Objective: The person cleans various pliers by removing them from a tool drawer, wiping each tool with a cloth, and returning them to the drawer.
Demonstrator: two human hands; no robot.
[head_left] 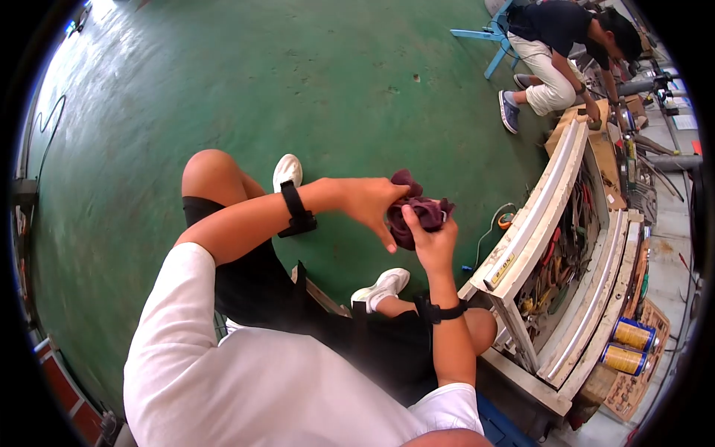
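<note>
A crumpled dark maroon cloth [403,234] is bunched up between my two hands, above the green floor and in front of my knees. My right hand [434,242] grips it from the right, thumb pressed on the near side. From the left, my left hand [370,207] holds the bundle's upper left part. The left thumb points down beside the cloth, and the fingertips are partly hidden by the folds. Whether anything is wrapped inside the cloth cannot be seen.
On my right stands a worn metal drawer or bench [509,272] full of hand tools. Two blue-and-yellow cans [625,359] lie beyond it. A tape roll [506,220] and a cable lie on the floor. Another person [555,52] crouches at the upper right near a blue stool [497,46].
</note>
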